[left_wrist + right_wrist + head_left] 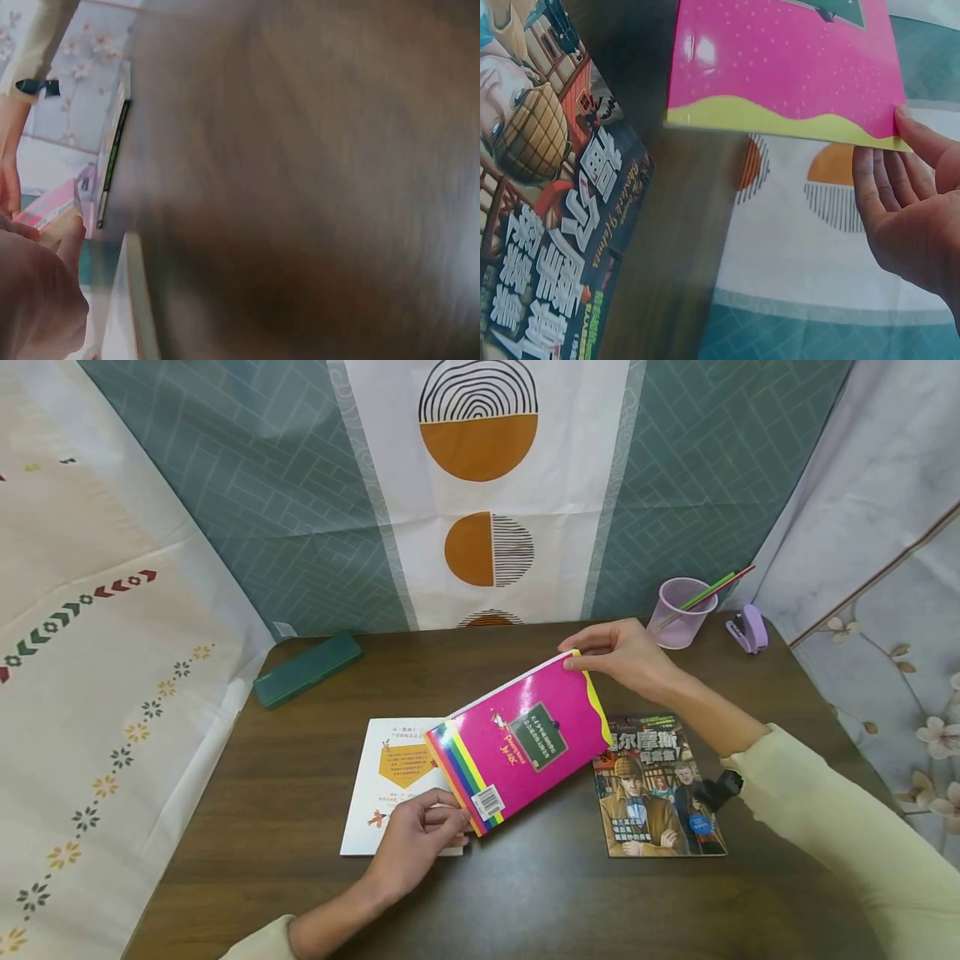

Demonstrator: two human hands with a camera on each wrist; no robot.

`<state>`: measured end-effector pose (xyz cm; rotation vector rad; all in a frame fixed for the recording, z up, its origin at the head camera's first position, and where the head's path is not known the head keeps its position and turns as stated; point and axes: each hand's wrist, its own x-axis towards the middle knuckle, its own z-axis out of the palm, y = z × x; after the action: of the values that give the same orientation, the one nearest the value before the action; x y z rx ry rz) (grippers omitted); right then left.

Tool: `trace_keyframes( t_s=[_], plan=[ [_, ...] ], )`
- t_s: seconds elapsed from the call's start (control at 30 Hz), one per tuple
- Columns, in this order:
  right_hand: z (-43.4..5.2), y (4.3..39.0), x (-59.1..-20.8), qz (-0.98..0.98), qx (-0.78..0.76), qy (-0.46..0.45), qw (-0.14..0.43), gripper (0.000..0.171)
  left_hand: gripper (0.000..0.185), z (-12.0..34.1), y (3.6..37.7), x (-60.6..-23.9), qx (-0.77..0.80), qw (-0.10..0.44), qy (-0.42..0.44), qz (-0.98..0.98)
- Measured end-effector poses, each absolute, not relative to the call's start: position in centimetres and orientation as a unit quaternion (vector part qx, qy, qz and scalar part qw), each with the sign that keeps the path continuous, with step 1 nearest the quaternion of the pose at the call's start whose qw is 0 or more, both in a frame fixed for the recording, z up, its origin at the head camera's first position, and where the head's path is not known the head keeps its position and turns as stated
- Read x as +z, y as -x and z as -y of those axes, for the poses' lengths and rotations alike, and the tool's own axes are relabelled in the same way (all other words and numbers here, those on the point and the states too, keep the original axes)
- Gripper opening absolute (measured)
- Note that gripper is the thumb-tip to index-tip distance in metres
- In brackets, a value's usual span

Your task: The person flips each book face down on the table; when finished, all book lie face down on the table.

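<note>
A pink book [566, 697] with a yellow wavy edge and rainbow stripes is held tilted above the table between both hands. My right hand [630, 656] pinches its upper right corner, thumb on the cover and fingers behind, as the right wrist view shows with the hand [919, 202] at the yellow edge. My left hand [416, 839] grips the lower left corner near the barcode. Under that corner lies a white book [363, 810], partly covered by the pink one and the hand. To the right, a comic-style detective book [645, 810] lies flat, below the right forearm.
A green pencil case [307, 670] lies at the back left of the brown table [540, 893]. At the back right stand a lilac pen cup [675, 618] with coloured sticks and a purple stapler [748, 629]. Fabric hangings [300, 485] enclose the back and sides.
</note>
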<state>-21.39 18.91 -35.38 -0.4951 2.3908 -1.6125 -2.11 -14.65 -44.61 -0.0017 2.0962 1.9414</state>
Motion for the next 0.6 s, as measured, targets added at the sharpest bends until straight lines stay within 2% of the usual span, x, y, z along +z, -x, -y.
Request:
trace_keyframes(
  t_s=[0.13, 0.6],
  plan=[
    [-18.0, 22.2, -36.3, -0.815, -0.542, 0.171, 0.113, 0.034, 0.025, 14.1, 1.9, -45.1, 0.692, 0.176, 0.020, -0.700],
    [-15.4, 23.7, -39.0, -0.834, -0.512, 0.170, 0.120, 0.031, 0.025, 13.9, 2.1, -45.8, 0.642, 0.206, 0.006, -0.738]
  ],
)
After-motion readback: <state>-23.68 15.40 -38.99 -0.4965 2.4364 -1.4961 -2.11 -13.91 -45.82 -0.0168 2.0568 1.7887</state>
